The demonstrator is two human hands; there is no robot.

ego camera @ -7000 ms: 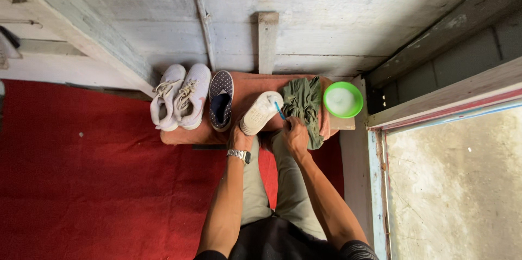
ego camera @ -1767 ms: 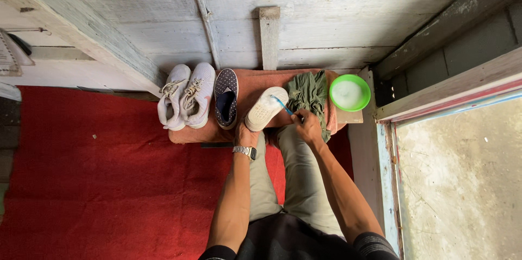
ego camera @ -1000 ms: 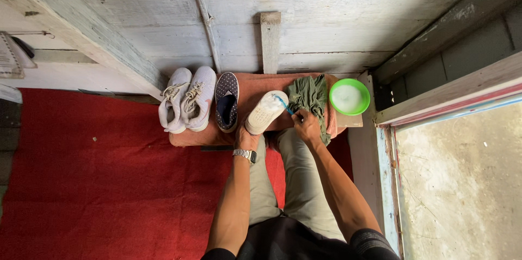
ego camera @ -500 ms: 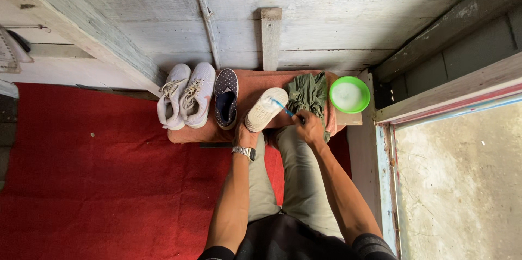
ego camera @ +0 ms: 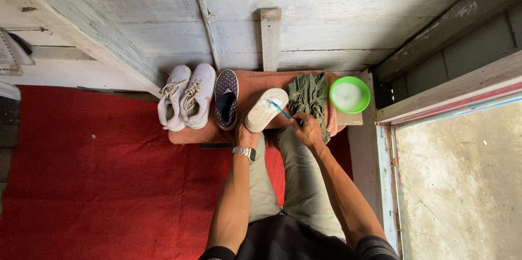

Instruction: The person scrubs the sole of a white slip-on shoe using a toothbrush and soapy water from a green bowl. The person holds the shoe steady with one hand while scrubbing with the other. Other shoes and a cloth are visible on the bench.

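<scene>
gripped at its heel by the left hand [ego camera: 246,136], the white shoe [ego camera: 266,109] is tilted sole-up, long axis running up-right, while a blue toothbrush [ego camera: 281,110] pinched in the right hand [ego camera: 308,130] is laid across its sole.

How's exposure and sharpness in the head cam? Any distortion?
Head view: daylight from the doorway side, concrete ground bright but not blown; upturned shoe, toothbrush and both hands sharp, no motion blur; wide-angle lens bends the wall boards and frame edges.
</scene>
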